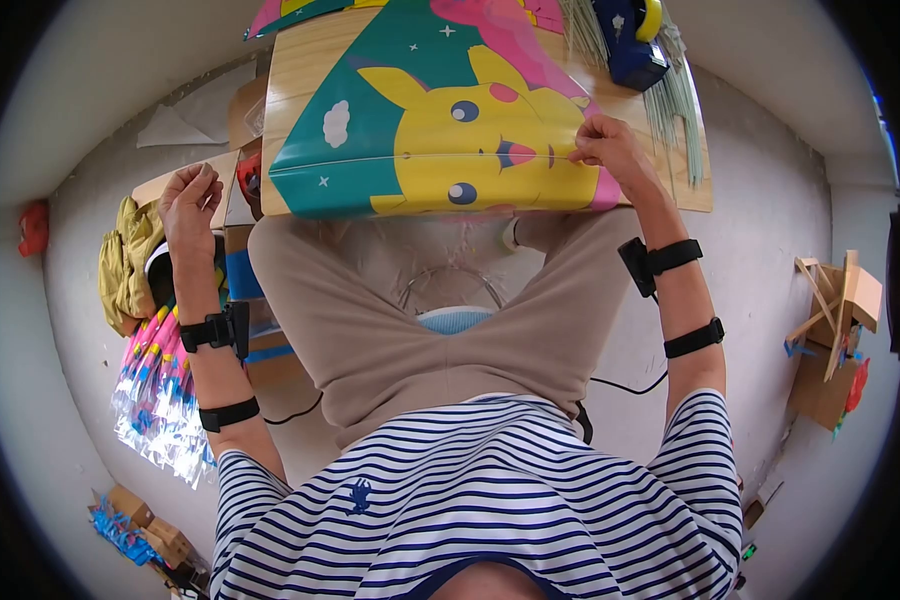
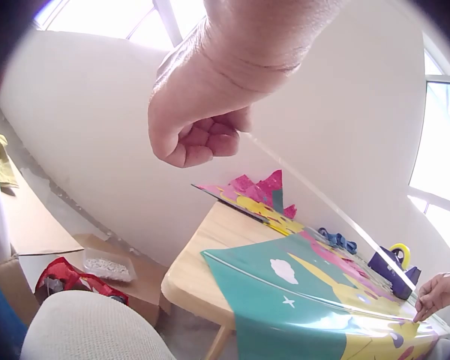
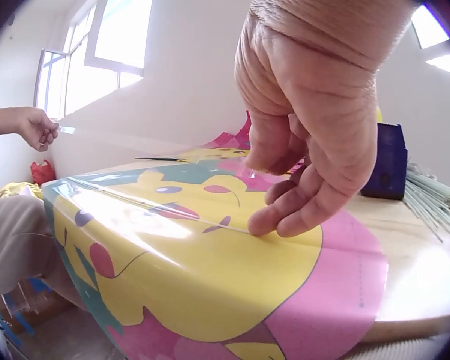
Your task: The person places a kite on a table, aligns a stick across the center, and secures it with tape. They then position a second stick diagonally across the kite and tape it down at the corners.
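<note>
A printed plastic sheet (image 1: 315, 170) with a yellow cartoon face on green and pink lies over the table, its near edge hanging toward the knees. Across it runs a thin pale rod (image 3: 146, 202). Raised off the sheet's left side, my left hand (image 1: 190, 205) pinches one end of a clear tape strip (image 2: 330, 206). The strip stretches taut to my right hand (image 1: 615, 155), which holds its other end between thumb and fingers. In the right wrist view, the right fingertips rest on the sheet at the rod's end.
A dark blue tape dispenser (image 1: 635, 60) with a yellow roll stands at the table's far right, among loose pale sticks (image 1: 675, 125). Cardboard boxes (image 2: 120, 300) and a red bag (image 2: 67, 277) sit left of the table. Shiny wrapped packs (image 1: 160, 390) lie further left.
</note>
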`<control>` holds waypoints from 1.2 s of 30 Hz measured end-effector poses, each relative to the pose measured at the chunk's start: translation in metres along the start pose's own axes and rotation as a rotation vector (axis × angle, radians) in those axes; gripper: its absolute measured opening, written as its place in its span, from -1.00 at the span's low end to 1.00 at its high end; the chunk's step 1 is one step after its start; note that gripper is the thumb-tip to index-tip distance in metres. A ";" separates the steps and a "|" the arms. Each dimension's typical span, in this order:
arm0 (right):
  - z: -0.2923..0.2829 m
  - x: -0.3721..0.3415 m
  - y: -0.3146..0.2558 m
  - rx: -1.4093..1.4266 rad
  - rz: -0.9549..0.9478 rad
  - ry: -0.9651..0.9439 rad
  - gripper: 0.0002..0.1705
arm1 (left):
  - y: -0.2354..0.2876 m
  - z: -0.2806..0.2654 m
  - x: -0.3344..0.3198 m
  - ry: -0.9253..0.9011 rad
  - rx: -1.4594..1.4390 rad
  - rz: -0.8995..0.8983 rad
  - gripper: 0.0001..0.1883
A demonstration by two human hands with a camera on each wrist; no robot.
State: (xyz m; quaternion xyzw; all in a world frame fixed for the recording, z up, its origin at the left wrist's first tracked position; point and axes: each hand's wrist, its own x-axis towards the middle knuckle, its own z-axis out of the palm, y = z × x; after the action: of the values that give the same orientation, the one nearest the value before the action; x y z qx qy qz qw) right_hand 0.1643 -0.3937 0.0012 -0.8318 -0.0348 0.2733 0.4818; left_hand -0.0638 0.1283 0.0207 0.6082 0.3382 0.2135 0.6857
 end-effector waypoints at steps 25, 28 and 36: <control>-0.004 0.000 -0.005 -0.112 0.025 0.034 -0.87 | -0.008 0.006 0.003 0.014 0.063 -0.041 -0.87; -0.002 0.003 -0.005 -0.106 0.066 0.035 -0.83 | -0.012 0.014 0.004 0.055 0.070 -0.066 -0.91; -0.010 0.016 0.008 -0.302 -0.002 0.003 -0.73 | -0.040 0.023 0.014 0.085 0.242 -0.117 -0.86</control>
State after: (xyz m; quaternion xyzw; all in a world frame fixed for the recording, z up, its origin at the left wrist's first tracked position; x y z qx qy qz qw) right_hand 0.1805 -0.4003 -0.0078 -0.8952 -0.0758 0.2632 0.3514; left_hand -0.0419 0.1154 -0.0205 0.6561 0.4251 0.1565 0.6037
